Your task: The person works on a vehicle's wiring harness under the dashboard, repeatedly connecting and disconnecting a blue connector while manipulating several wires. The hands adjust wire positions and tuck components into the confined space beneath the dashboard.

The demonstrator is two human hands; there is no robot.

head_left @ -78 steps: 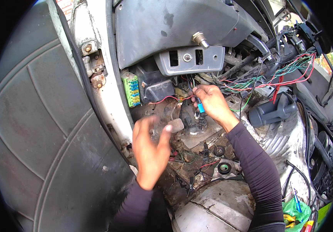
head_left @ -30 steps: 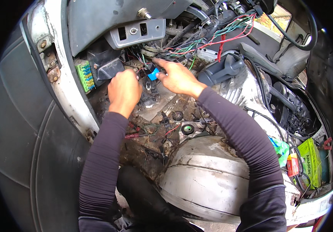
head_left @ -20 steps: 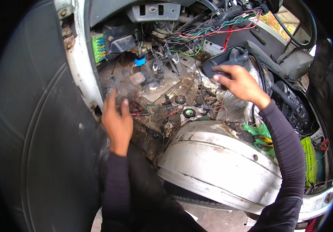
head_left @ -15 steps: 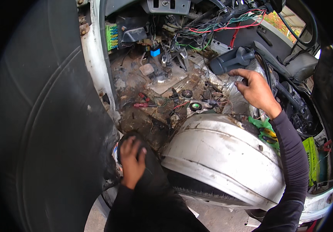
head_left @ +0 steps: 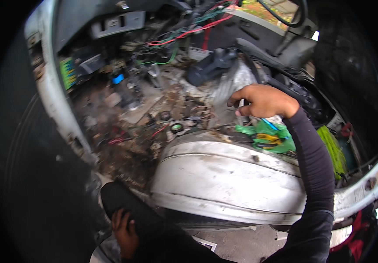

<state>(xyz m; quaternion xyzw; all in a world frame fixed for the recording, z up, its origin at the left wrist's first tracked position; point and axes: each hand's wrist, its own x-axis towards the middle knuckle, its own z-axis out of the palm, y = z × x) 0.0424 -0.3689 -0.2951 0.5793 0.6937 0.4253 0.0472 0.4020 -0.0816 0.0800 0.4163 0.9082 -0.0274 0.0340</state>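
My right hand [head_left: 263, 101] hovers above the white wheel arch, palm down. Its fingers are bent, with a gap between thumb and forefinger and nothing visible in them. Just below it lies a green plastic bag [head_left: 246, 130] with yellow-and-black-handled tools [head_left: 268, 139] and a slim blue object [head_left: 270, 125]. Pale plastic sheeting [head_left: 237, 83] spreads behind the fingers. My left hand [head_left: 125, 234] rests on my dark-clad knee [head_left: 130, 199], fingers spread. On the bare floor are a black tape roll with a green core [head_left: 176, 128] and a blurred red-handled tool [head_left: 118, 141].
The white wheel arch [head_left: 228, 175] bulges up in front of me. Loose red and green wires [head_left: 189, 33] hang under the dashboard. A dark grey plastic housing [head_left: 211, 68] lies beyond my right hand. The black door panel [head_left: 26, 166] stands at left, a lime-green packet [head_left: 331, 151] at right.
The view has swung right, so the cab's contents sit further left. My right hand has moved from beside the grey housing toward the green bag. My left hand stays on my knee.
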